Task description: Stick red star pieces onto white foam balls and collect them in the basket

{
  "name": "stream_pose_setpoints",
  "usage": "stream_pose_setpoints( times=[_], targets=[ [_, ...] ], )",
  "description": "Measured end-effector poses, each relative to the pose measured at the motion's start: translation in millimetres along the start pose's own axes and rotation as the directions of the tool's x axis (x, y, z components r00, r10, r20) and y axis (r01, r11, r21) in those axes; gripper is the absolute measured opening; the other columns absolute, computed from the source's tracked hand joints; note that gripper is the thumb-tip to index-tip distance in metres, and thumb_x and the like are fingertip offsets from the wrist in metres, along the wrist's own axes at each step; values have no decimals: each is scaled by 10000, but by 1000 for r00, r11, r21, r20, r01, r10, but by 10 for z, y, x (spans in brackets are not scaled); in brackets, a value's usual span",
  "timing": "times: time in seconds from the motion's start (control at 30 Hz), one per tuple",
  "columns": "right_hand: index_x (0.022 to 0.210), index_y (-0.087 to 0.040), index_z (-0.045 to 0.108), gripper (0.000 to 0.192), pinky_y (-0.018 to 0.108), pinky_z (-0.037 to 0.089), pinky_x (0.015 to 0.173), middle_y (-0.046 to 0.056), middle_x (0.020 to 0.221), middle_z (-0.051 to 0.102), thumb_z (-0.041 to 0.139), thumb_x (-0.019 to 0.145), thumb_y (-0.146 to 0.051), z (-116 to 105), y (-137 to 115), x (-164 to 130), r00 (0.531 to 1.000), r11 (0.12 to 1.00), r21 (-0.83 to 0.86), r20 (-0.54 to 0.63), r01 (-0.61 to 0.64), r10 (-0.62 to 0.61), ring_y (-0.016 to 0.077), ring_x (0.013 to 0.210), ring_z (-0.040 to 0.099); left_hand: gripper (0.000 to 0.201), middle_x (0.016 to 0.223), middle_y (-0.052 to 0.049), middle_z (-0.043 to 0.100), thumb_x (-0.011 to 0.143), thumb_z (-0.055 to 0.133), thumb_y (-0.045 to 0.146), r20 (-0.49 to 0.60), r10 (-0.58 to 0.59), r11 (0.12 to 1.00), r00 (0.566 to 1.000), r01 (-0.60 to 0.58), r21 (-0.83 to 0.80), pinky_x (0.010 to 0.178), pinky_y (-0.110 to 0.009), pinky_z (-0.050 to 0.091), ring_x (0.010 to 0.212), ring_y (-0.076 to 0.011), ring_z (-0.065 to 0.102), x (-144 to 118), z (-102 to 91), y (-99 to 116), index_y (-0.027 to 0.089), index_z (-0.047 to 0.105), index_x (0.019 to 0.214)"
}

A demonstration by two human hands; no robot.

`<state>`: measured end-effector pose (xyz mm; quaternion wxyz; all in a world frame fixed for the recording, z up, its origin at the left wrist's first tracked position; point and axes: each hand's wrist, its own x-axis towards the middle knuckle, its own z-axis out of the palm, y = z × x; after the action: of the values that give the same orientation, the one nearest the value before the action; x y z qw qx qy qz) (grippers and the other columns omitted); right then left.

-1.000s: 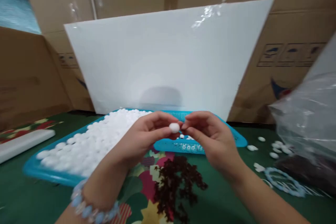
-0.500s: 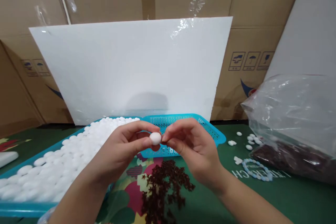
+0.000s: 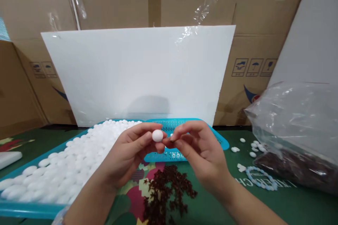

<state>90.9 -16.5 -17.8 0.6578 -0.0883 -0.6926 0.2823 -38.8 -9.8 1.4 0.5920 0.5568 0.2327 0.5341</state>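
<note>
My left hand (image 3: 126, 149) is closed, its fingertips pinching a small white ball (image 3: 157, 135). Close beside it, my right hand (image 3: 206, 158) pinches a small brown piece (image 3: 172, 140), mostly hidden by the fingertips. Below both hands lies a loose pile of dark reddish-brown, star-like pieces (image 3: 169, 190) on the table. A blue tray (image 3: 34, 211) heaped with white balls (image 3: 60, 168) is at the left. Behind the hands stands a blue perforated basket (image 3: 224, 143), with a little white showing inside; the hands cover part of it.
At right, a clear plastic bag (image 3: 295, 116) holds dark brown material. Near it lie several white pieces (image 3: 252, 154) and a pale blue beaded bracelet (image 3: 261, 178). A white board (image 3: 148, 66) leans against cardboard boxes (image 3: 190, 7) at the back.
The view has tilted up slightly. My right fingertips have drawn a little away from the white ball, and the brown piece shows more. My left hand still holds the ball.
</note>
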Motion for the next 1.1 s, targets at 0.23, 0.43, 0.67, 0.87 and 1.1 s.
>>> stream_pose_setpoints(
  times=[0.23,0.43,0.67,0.87,1.1],
  targets=[
    [759,-224,413,215,181,452,552,-38,670,452,398,665,-31,4,-7,-1,999,997,70,45,8,-11,58,617,515,150,548,46,581,541,582,103,-6,63,990,998,-62,130,460,-126,426,489,-63,521,-29,35,35,215,583,641],
    [752,-226,390,242,136,432,585,-47,648,445,404,662,-2,21,-74,-27,999,985,171,33,20,-26,34,642,505,87,554,47,572,582,544,108,60,54,985,997,-63,158,475,-125,406,492,-48,503,-59,55,66,186,579,597],
    [758,-234,353,241,213,447,558,-41,648,438,375,675,-9,29,-61,-11,998,995,82,-6,61,-60,58,560,515,110,584,50,576,625,515,114,83,-5,998,997,-1,67,514,-123,422,530,-49,509,-34,72,23,201,570,665],
    [736,-239,352,226,193,441,523,-42,657,426,388,669,-26,5,-25,-4,995,995,1,-8,96,-96,53,552,495,74,571,50,587,575,570,159,5,-28,991,1000,27,130,518,-113,417,544,-55,516,-51,130,8,202,586,634],
    [719,-237,342,218,182,427,509,-38,622,408,374,669,-28,-41,-84,10,994,989,-102,7,106,-106,61,561,461,83,546,53,576,583,558,199,8,27,937,1000,-28,349,552,-129,412,568,-66,512,-77,146,26,246,585,647]
  ],
)
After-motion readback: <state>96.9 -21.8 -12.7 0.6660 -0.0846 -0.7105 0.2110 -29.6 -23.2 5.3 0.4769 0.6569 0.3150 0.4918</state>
